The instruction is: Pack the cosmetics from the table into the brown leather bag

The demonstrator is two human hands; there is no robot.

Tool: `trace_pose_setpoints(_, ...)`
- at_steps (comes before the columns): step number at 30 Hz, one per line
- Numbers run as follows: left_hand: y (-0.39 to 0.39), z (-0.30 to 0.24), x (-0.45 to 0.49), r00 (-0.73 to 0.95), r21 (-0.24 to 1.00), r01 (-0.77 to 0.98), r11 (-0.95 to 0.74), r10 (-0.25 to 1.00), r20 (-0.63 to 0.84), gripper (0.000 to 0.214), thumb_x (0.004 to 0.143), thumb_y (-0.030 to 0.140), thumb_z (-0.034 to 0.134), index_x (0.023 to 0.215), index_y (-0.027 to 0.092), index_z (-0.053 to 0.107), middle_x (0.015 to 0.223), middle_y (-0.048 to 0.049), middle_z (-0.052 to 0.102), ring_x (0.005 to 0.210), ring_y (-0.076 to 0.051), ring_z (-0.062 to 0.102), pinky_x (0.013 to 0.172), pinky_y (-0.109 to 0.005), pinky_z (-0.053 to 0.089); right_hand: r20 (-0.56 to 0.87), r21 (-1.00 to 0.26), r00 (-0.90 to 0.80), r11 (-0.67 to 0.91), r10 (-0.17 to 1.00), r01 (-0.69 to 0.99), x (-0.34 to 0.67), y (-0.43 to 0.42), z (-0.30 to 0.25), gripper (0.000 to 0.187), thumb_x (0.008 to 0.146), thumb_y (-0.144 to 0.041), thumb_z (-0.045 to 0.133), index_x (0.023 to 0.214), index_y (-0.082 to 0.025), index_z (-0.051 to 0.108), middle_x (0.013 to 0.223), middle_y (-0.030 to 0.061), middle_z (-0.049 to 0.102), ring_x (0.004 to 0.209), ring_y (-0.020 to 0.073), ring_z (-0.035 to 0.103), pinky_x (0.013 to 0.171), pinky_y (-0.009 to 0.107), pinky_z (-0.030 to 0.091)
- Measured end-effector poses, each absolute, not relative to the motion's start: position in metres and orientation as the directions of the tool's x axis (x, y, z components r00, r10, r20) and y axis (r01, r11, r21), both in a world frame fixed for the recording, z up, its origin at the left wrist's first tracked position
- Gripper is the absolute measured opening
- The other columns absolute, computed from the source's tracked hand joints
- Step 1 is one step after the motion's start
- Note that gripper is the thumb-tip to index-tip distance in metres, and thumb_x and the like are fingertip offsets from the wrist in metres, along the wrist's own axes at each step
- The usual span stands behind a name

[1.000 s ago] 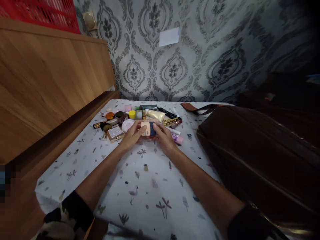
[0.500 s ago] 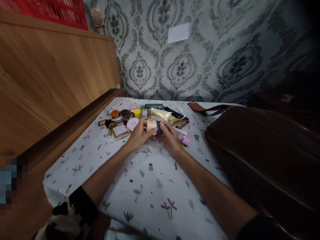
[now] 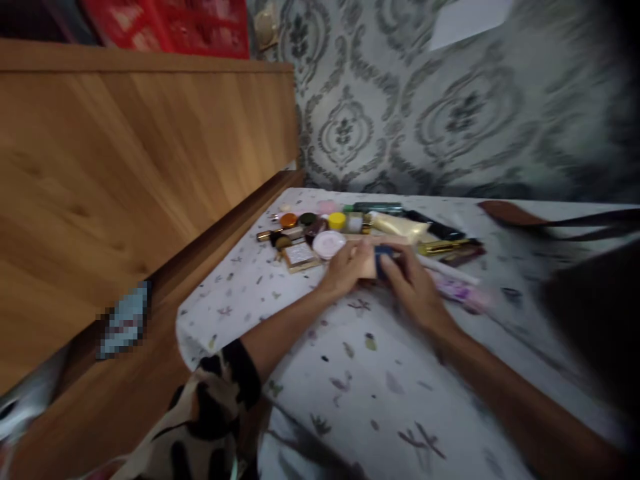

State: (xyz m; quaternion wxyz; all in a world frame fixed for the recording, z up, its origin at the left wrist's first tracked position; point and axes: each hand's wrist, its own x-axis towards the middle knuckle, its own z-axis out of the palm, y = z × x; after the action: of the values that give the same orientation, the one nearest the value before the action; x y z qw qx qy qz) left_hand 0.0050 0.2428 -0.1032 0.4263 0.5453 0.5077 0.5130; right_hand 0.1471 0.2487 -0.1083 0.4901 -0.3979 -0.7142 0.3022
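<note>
Both my hands meet over a white patterned tablecloth [image 3: 350, 373]. My left hand [image 3: 345, 270] and my right hand [image 3: 413, 280] are closed together on a small beige tube with a dark blue cap [image 3: 376, 262], held just above the cloth. Right behind them lies a row of cosmetics: a round pink compact [image 3: 327, 244], a glittery square compact [image 3: 300, 255], a yellow-lidded jar [image 3: 337, 220], an orange-lidded jar [image 3: 289, 219], a cream tube [image 3: 400, 227] and a gold lipstick [image 3: 443, 247]. The picture is blurred by motion.
A wooden headboard [image 3: 125, 180] and its ledge run along the left. A dark brown bag [image 3: 595, 313] with a leather strap [image 3: 530, 217] sits at the right. A red crate [image 3: 170, 27] stands on top of the wood. Patterned wallpaper [image 3: 425, 113] is behind the table.
The camera has swung left, so everything has shifted right in the picture and blurred. Both hands still hold the beige tube in the same place by the cosmetics.
</note>
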Motion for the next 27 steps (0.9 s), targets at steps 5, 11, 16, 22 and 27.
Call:
trace_pose_setpoints(5, 0.242, -0.102, 0.008, -0.064, 0.927, 0.285, -0.245, 0.96, 0.273, 0.042, 0.101, 0.051, 0.041, 0.109, 0.018, 0.066, 0.118, -0.0117, 0.068, 0.116, -0.025, 0.061, 0.103, -0.04, 0.047, 0.391, -0.739, -0.151, 0.408, 0.908, 0.536, 0.145, 0.256, -0.113, 0.055, 0.089, -0.069, 0.033, 0.112, -0.027, 0.06, 0.109, 0.0132, 0.07, 0.097, 0.0355, 0.066, 0.08, 0.049, 0.052)
trace_pose_setpoints(11, 0.238, -0.099, 0.011, -0.071, 0.935, 0.322, -0.151, 0.98, 0.183, 0.045, 0.101, 0.052, 0.044, 0.115, 0.016, 0.067, 0.116, -0.0197, 0.067, 0.116, -0.031, 0.063, 0.1, -0.043, 0.047, 0.323, -0.684, -0.138, 0.332, 0.936, 0.649, 0.147, 0.253, -0.11, 0.05, 0.091, -0.065, 0.028, 0.108, -0.028, 0.057, 0.108, 0.0195, 0.069, 0.097, 0.0402, 0.065, 0.078, 0.052, 0.048)
trace_pose_setpoints(16, 0.231, -0.095, 0.011, -0.059, 0.926, 0.35, -0.143, 0.983, 0.174, 0.043, 0.1, 0.053, 0.045, 0.114, 0.017, 0.065, 0.112, -0.0192, 0.068, 0.112, -0.031, 0.064, 0.095, -0.045, 0.048, 0.33, -0.711, -0.14, 0.343, 0.934, 0.614, 0.146, 0.248, -0.107, 0.046, 0.092, -0.063, 0.03, 0.108, -0.03, 0.057, 0.103, 0.0164, 0.069, 0.094, 0.0375, 0.064, 0.074, 0.048, 0.046)
trace_pose_setpoints(22, 0.232, -0.1, 0.013, -0.062, 0.93, 0.301, -0.21, 0.969, 0.239, 0.035, 0.1, 0.048, 0.046, 0.111, 0.019, 0.064, 0.115, -0.0138, 0.068, 0.113, -0.027, 0.063, 0.099, -0.041, 0.049, 0.345, -0.745, -0.117, 0.347, 0.931, 0.569, 0.145, 0.25, -0.106, 0.046, 0.09, -0.064, 0.032, 0.1, -0.027, 0.058, 0.101, 0.0148, 0.07, 0.092, 0.0337, 0.064, 0.075, 0.046, 0.047)
trace_pose_setpoints(27, 0.239, -0.106, 0.017, -0.054, 0.904, 0.302, -0.303, 0.941, 0.333, 0.036, 0.101, 0.044, 0.042, 0.108, 0.016, 0.064, 0.111, -0.0115, 0.07, 0.108, -0.024, 0.064, 0.1, -0.039, 0.049, 0.368, -0.796, -0.114, 0.376, 0.923, 0.474, 0.142, 0.246, -0.105, 0.051, 0.089, -0.064, 0.033, 0.103, -0.023, 0.059, 0.102, 0.0146, 0.072, 0.1, 0.0324, 0.064, 0.087, 0.044, 0.048)
